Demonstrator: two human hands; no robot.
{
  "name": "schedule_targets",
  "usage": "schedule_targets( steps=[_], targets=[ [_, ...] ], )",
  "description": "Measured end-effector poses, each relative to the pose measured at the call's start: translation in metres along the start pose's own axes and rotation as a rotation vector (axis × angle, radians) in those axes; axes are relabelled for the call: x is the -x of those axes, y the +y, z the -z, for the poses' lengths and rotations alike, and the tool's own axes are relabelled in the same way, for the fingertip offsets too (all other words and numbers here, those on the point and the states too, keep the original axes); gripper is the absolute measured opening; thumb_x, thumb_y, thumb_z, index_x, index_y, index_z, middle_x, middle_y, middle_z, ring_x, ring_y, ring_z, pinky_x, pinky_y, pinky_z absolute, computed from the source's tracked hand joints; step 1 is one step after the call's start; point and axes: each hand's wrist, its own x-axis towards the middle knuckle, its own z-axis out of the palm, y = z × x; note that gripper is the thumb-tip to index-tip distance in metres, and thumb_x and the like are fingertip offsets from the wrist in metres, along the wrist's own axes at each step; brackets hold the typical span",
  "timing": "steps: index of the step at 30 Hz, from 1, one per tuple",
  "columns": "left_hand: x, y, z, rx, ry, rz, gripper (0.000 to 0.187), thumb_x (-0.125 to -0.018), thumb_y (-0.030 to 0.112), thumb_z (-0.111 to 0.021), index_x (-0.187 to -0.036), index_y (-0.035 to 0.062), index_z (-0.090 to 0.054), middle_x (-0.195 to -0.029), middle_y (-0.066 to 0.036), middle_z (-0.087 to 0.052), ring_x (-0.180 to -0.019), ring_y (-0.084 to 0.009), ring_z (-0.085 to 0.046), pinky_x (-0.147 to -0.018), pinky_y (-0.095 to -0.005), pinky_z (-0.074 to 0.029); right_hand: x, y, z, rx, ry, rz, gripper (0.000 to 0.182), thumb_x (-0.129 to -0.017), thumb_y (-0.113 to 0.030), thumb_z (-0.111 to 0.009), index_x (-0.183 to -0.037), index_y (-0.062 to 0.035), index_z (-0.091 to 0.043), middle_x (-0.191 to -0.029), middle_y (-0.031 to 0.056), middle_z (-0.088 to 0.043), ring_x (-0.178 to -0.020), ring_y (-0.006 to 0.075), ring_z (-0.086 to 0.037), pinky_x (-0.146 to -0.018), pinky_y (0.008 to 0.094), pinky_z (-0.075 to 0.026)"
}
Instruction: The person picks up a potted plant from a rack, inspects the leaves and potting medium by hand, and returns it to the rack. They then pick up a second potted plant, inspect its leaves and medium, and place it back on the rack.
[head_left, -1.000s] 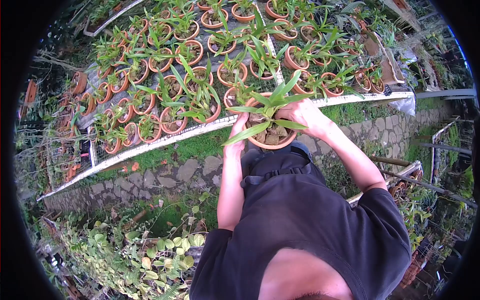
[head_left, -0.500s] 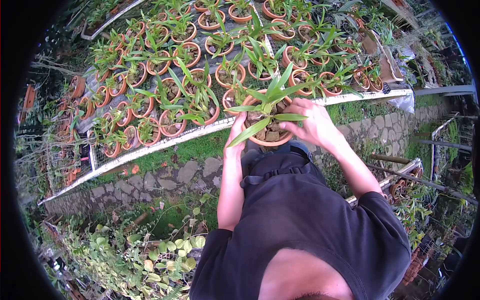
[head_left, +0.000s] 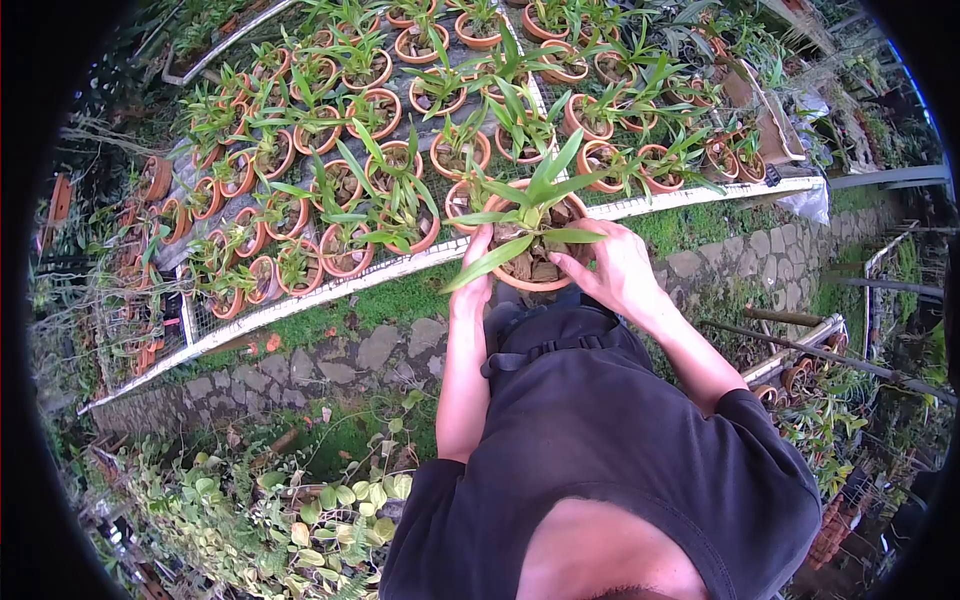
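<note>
A terracotta flowerpot (head_left: pixel 541 286) is held up in front of my waist, at the near edge of the bench. In it grows a plant with long green strap leaves (head_left: pixel 552 185), set among chunky brown bark pieces (head_left: pixel 535 262). My left hand (head_left: pixel 474 277) is closed against the pot's left side, its fingers partly hidden behind the rim and a leaf. At the right rim is my right hand (head_left: pixel 622 270), closed over it. Its thumb reaches inside onto the bark, while a leaf crosses near the other fingers.
Rows of similar potted plants (head_left: pixel 375 110) stand on a mesh bench (head_left: pixel 600 210) with a white front edge. A stone path (head_left: pixel 375 345) and moss run below it. To the right is a pole-framed rack (head_left: pixel 800 345) with more pots; leafy plants (head_left: pixel 340 500) grow at lower left.
My right hand has shifted slightly left and down, its thumb now further in over the bark. My left hand still holds the pot, which has barely moved.
</note>
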Motion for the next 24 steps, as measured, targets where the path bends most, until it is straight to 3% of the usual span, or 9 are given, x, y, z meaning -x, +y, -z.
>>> schedule_targets(
  steps=[4, 5, 8, 9, 12, 15, 21, 24],
  targets=[
    [-0.003, -0.006, 0.010, 0.087, -0.020, -0.011, 0.054, -0.106, 0.040, -0.037, -0.150, 0.0085, -0.038, -0.145, -0.011, -0.050, -0.132, -0.0238, -0.051, -0.113, -0.0429, -0.039, 0.007, -0.002, -0.009, -0.001, 0.071, 0.024, 0.032, -0.081, -0.025, -0.077, -0.099, -0.0001, -0.070, -0.088, 0.0110, -0.070, -0.080, 0.0284, -0.064, -0.075, 0.0398, -0.052],
    [-0.003, -0.007, 0.011, 0.099, -0.027, -0.019, 0.054, -0.106, 0.041, -0.037, -0.150, 0.0086, -0.038, -0.145, -0.011, -0.050, -0.132, -0.0240, -0.051, -0.113, -0.0432, -0.039, 0.010, 0.000, -0.010, -0.016, 0.004, -0.011, 0.037, -0.079, -0.026, -0.078, -0.105, 0.0001, -0.069, -0.092, 0.0134, -0.069, -0.081, 0.0299, -0.061, -0.075, 0.0401, -0.051],
    [0.001, -0.002, 0.006, 0.054, 0.025, -0.018, 0.054, -0.105, 0.040, -0.039, -0.150, 0.0085, -0.038, -0.145, -0.011, -0.051, -0.132, -0.0245, -0.051, -0.113, -0.0432, -0.039, 0.009, -0.009, -0.012, 0.128, 0.114, 0.113, 0.040, -0.078, -0.026, -0.079, -0.106, -0.0001, -0.067, -0.094, 0.0154, -0.067, -0.086, 0.0316, -0.061, -0.077, 0.0413, -0.050],
    [0.000, -0.005, 0.008, 0.067, 0.011, -0.008, 0.054, -0.105, 0.039, -0.039, -0.150, 0.0085, -0.038, -0.145, -0.011, -0.051, -0.132, -0.0245, -0.051, -0.113, -0.0431, -0.040, 0.009, -0.010, -0.011, 0.164, -0.005, 0.033, 0.042, -0.077, -0.028, -0.079, -0.106, -0.0011, -0.065, -0.094, 0.0166, -0.066, -0.095, 0.0338, -0.061, -0.080, 0.0422, -0.051],
    [0.000, -0.010, 0.012, 0.089, 0.008, 0.022, 0.054, -0.104, 0.037, -0.041, -0.150, 0.0084, -0.037, -0.144, -0.011, -0.051, -0.132, -0.0245, -0.051, -0.112, -0.0427, -0.040, 0.009, -0.001, -0.015, 0.124, 0.066, 0.040, 0.041, -0.077, -0.028, -0.079, -0.105, -0.0023, -0.064, -0.089, 0.0156, -0.065, -0.095, 0.0351, -0.062, -0.081, 0.0431, -0.051],
    [0.005, -0.009, 0.009, 0.077, 0.046, 0.058, 0.054, -0.104, 0.036, -0.041, -0.150, 0.0083, -0.037, -0.144, -0.011, -0.051, -0.132, -0.0244, -0.051, -0.112, -0.0423, -0.041, 0.006, 0.001, -0.007, 0.140, -0.083, -0.115, 0.039, -0.078, -0.025, -0.079, -0.105, -0.0030, -0.063, -0.087, 0.0147, -0.067, -0.087, 0.0358, -0.065, -0.079, 0.0430, -0.052],
    [0.003, -0.010, 0.009, 0.091, 0.038, 0.019, 0.055, -0.104, 0.037, -0.042, -0.150, 0.0075, -0.037, -0.144, -0.011, -0.051, -0.132, -0.0243, -0.051, -0.113, -0.0422, -0.039, 0.006, 0.001, -0.010, -0.122, -0.014, -0.093, 0.041, -0.078, -0.021, -0.078, -0.109, 0.0002, -0.063, -0.078, 0.0160, -0.070, -0.072, 0.0353, -0.069, -0.068, 0.0438, -0.054],
    [-0.001, -0.012, 0.019, 0.142, 0.003, 0.022, 0.055, -0.104, 0.037, -0.042, -0.150, 0.0074, -0.037, -0.145, -0.012, -0.050, -0.132, -0.0250, -0.051, -0.113, -0.0428, -0.039, 0.001, -0.013, 0.005, -0.250, -0.189, -0.307, 0.046, -0.077, -0.021, -0.079, -0.115, 0.0004, -0.062, -0.078, 0.0162, -0.070, -0.075, 0.0340, -0.070, -0.069, 0.0429, -0.054]
  ],
)
